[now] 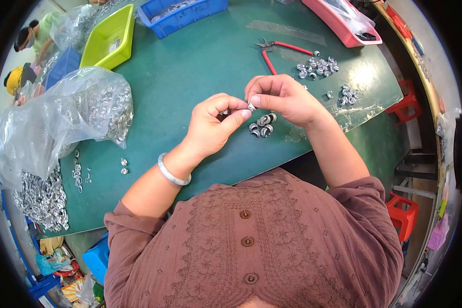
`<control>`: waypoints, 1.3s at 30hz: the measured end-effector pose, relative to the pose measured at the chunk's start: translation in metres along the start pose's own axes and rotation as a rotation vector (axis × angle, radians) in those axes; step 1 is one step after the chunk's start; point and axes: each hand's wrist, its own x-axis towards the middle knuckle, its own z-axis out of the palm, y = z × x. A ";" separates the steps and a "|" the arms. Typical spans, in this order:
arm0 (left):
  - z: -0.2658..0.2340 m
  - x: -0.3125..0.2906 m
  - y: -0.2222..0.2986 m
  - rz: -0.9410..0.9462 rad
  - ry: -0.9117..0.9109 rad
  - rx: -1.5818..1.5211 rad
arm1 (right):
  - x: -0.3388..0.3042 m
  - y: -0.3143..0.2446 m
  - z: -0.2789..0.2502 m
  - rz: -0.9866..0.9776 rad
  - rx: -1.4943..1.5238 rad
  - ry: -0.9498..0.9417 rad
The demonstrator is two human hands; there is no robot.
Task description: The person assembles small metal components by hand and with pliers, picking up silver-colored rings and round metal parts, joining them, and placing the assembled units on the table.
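- The green table [190,66] spans the workspace.
- On its left side sits a clear bag [95,105] of silvery metal parts.
- The left hand [206,124] and right hand [286,100] meet near the table's front edge, thumbs and forefingers pinched on one piece; more metal shows within the left hand's curl.
- Red-handled pliers [268,44] lie beyond the right hand, untouched.
- Just below the fingertips rests a cluster of curved pieces [263,124].
- Smallest is the held silvery piece [251,107], between both hands; the step looks like fine two-handed fitting or adjusting, and the next move seems to call for a steady pinch.
- No brand or lettering is legible.
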 end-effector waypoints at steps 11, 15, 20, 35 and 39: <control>0.002 -0.001 0.006 -0.087 0.020 -0.184 | -0.001 -0.001 0.007 0.033 0.103 0.047; -0.006 0.003 0.007 -0.430 -0.038 -0.601 | -0.004 0.001 0.009 -0.105 0.015 0.044; -0.009 0.004 0.004 -0.543 -0.088 -0.827 | -0.004 0.002 0.013 -0.219 -0.128 0.065; -0.005 0.005 0.008 -0.600 -0.005 -0.637 | 0.000 0.010 0.014 -0.199 -0.277 0.134; -0.007 0.005 0.007 -0.678 -0.025 -0.668 | -0.001 0.010 0.015 -0.266 -0.420 0.139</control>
